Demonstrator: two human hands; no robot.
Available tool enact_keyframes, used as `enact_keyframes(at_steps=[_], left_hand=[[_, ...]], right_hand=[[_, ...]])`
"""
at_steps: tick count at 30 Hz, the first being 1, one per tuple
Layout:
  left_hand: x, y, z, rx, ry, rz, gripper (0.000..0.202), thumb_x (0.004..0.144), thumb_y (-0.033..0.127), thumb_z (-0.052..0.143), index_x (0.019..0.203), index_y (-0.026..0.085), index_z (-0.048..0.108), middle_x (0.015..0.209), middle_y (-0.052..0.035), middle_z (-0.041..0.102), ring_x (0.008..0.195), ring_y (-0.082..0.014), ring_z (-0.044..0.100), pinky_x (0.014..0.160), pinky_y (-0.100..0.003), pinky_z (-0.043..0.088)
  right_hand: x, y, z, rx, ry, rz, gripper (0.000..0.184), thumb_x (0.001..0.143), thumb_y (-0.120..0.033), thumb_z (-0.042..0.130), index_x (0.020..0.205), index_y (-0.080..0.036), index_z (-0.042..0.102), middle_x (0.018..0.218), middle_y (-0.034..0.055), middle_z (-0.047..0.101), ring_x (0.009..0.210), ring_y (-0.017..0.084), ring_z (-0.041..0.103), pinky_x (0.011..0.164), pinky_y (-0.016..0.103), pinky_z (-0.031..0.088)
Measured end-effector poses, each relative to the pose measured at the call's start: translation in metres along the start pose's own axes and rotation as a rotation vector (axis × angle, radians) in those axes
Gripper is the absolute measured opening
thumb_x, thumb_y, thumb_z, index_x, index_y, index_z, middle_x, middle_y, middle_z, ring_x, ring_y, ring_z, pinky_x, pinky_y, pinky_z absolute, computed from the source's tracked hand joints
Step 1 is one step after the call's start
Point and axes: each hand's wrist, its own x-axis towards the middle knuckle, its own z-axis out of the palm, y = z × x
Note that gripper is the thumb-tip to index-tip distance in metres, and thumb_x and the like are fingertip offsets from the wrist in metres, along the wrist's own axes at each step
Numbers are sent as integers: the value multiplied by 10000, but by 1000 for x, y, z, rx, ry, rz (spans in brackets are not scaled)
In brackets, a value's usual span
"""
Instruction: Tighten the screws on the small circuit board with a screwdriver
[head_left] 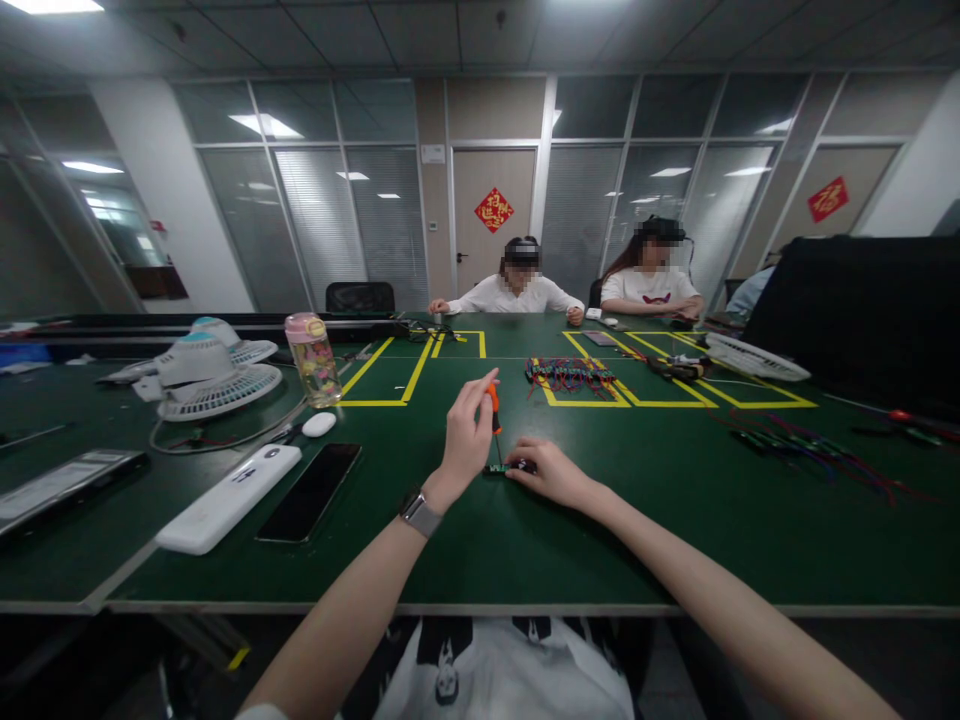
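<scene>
Patterned garment [502, 672]: nearest the camera, white with black figures, below the table edge; cut off by the bottom of the view.
Small green board [496, 469]: 1, lying on the green table [465, 565] between the hands; its parts are too small to read, its right end covered by fingers.
Screwdriver [495, 414]: 1, orange and black handle, shaft nearly upright, tip down at the board, probably so that force runs straight down; what the tip meets cannot be made out.
Left hand [469, 437]: closed around the handle, fingers pointing up; its far side is hidden.
Right hand [553, 475]: fingers curled down to the board's right end, seemingly to steady it; pinching or merely pressing, cannot tell.
Dark piece [527, 466]: 1, under the right hand; mostly hidden, identity unclear.
Watch [420, 512]: 1, on the left wrist.
Black phone [311, 493] and white device [229, 500]: 1 each, side by side at left, perhaps laid there to spare the elbow.
Wire bundles [571, 376]: 2, red and blue; 1 lies across yellow tape [375, 403], which may mark set places, the other at right, strands blurred.
Co-workers [520, 292]: 2 opposite, in headsets; another person at right, mostly hidden behind a black panel [874, 325].
</scene>
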Motion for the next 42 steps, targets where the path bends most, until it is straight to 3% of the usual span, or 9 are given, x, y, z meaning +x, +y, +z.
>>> enact_keyframes(at_steps=[6,12,17,24,30,35,42], left_hand=[[1,1,0,39,37,-21,257,912,244,507,1141,203,616,954,-44,572,817,-130,560,774,-266,472],[1,1,0,-7,-2,2,317,958,216,394,1229,206,557,1076,-71,606,990,-157,572,879,-308,458],[2,1,0,36,40,-9,253,907,251,519,1135,207,619,942,-39,580,825,-134,557,775,-268,468],[2,2,-1,-12,-12,-18,325,958,193,383,1237,209,550,1047,-56,594,963,-145,564,858,-283,451],[2,2,-2,48,41,-35,231,905,256,524,1099,206,640,930,-35,544,817,-128,550,776,-254,464],[1,0,-1,-20,-10,-11,327,967,222,372,1239,211,554,1088,-65,592,1006,-153,564,890,-291,449],[2,0,-2,45,41,-33,241,903,262,530,1112,208,638,930,-37,559,840,-134,552,800,-254,454]], right_hand=[[0,2,2,-2,4,8,140,841,-233,621,937,-173,703,909,60,623,777,162,602,729,265,460],[0,4,3,8,8,-10,140,843,-238,618,937,-175,701,898,59,621,788,165,605,736,267,461],[0,4,3,10,12,-6,136,843,-234,616,931,-174,701,894,60,623,795,169,604,741,271,460],[1,4,3,9,1,-11,143,851,-244,607,933,-170,698,896,59,621,800,167,605,748,267,460],[1,2,3,2,3,-1,139,847,-242,612,924,-169,703,879,58,622,786,170,601,729,269,456],[1,0,1,12,2,9,146,850,-235,609,932,-165,707,892,62,622,786,166,602,735,267,454],[1,1,1,15,-3,14,169,848,-252,613,942,-163,721,880,68,620,752,162,595,702,262,452]])
